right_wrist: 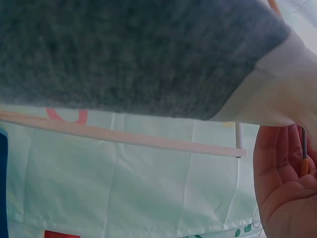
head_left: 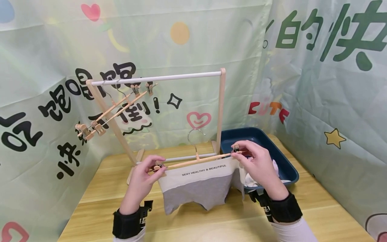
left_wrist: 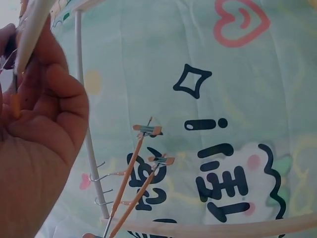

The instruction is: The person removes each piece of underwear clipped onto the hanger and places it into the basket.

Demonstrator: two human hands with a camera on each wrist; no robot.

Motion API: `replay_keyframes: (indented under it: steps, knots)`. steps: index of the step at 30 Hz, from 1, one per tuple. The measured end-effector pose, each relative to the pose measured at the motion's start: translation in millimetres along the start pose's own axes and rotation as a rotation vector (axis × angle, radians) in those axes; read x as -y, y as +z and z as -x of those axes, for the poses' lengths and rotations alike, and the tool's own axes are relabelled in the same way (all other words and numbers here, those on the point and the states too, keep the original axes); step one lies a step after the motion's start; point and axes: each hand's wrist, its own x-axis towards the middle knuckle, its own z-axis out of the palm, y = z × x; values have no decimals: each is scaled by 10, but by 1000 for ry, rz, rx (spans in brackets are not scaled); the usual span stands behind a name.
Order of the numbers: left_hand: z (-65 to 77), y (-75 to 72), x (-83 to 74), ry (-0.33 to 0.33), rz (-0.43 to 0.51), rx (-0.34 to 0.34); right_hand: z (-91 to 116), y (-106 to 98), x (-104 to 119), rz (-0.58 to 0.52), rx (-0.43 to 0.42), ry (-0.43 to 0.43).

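A wooden clip hanger (head_left: 181,164) with a metal hook is held level in front of the rack. Below its bar hangs a white-and-grey cloth garment (head_left: 196,191), printed "SEXY HEALTHY & BEAUTIFUL" along its white band. My left hand (head_left: 140,179) pinches the clip at the hanger's left end between thumb and fingers. At the other end, my right hand (head_left: 261,164) pinches the right clip (head_left: 236,148) near the garment's corner. In the right wrist view the grey cloth (right_wrist: 124,59) fills the top, partly hiding that hand.
A wooden rack (head_left: 222,111) with a white top rail (head_left: 157,78) stands behind the hands. Two clip hangers (head_left: 121,109) hang at its left end. A dark blue basin (head_left: 290,168) with white cloth (head_left: 251,180) inside sits right of the rack on the wooden table (head_left: 99,201).
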Motion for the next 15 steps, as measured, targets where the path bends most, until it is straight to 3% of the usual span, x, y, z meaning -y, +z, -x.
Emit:
replay_keyframes:
  steps: [6,15]
  knots:
    - [4,-11,-13,-47,-76,26,10,0,12,14,-5,-28]
    - [-2,-30,31,-49,-121,74,17,-1,46,2,5,-37]
